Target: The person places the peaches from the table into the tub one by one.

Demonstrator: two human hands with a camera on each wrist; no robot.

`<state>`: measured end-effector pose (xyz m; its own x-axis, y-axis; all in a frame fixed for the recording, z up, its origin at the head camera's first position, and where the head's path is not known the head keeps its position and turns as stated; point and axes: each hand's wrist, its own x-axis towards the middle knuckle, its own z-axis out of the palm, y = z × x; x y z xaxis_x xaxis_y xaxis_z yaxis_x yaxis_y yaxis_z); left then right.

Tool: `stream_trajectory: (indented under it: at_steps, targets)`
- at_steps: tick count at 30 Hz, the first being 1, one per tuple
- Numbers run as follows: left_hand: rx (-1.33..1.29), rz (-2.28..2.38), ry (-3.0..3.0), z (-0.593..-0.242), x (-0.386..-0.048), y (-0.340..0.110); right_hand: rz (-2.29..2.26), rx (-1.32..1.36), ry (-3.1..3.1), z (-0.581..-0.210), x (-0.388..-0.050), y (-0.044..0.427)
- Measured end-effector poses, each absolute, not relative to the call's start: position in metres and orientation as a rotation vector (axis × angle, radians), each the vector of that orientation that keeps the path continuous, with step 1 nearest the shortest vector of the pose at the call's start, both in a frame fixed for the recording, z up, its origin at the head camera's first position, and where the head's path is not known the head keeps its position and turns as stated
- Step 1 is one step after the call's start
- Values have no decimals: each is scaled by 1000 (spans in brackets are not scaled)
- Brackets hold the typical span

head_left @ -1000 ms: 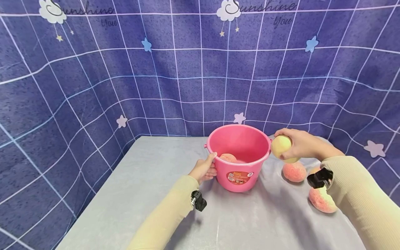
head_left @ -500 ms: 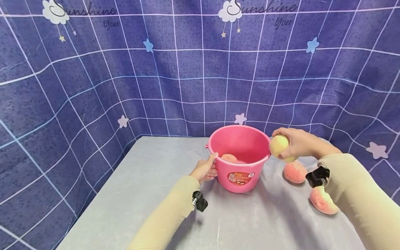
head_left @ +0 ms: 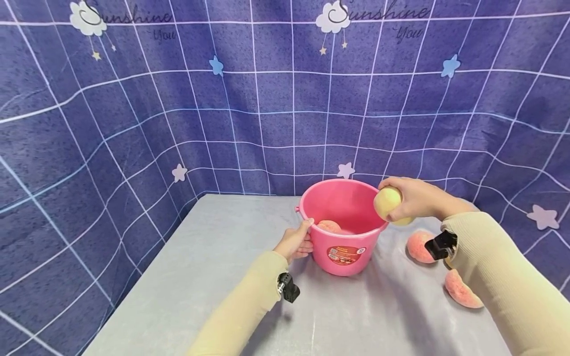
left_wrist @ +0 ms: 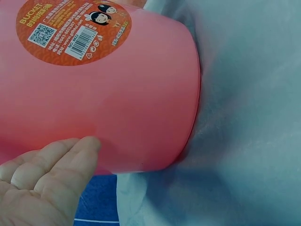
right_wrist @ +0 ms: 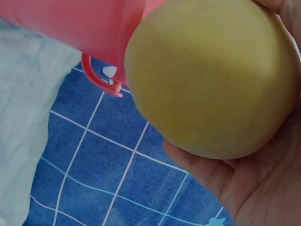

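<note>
Currently, the right hand point(head_left: 414, 198) has its fingers curled round a yellow ball point(head_left: 387, 201) at the right rim of the pink bucket point(head_left: 378, 241), whose left rim the left hand point(head_left: 294, 241) grips. One pinkish ball point(head_left: 328, 226) lies inside; a pink piece point(head_left: 420, 246) rests on the grey surface point(head_left: 213, 277) to the right, near the right sleeve point(head_left: 494, 257).

1 peach point(head_left: 329, 226) lies in the bucket point(head_left: 340, 268), more peaches point(head_left: 419, 246) to its right.
</note>
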<state>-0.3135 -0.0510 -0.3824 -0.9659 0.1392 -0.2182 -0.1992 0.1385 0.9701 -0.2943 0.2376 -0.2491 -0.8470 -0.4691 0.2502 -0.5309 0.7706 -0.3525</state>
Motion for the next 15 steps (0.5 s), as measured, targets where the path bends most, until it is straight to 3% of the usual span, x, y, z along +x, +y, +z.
stream_trajectory:
  at_steps: [15]
  targets:
    - [-97, 1915, 2185, -383, -312, -49, 549, 789, -2817, -247, -296, 217]
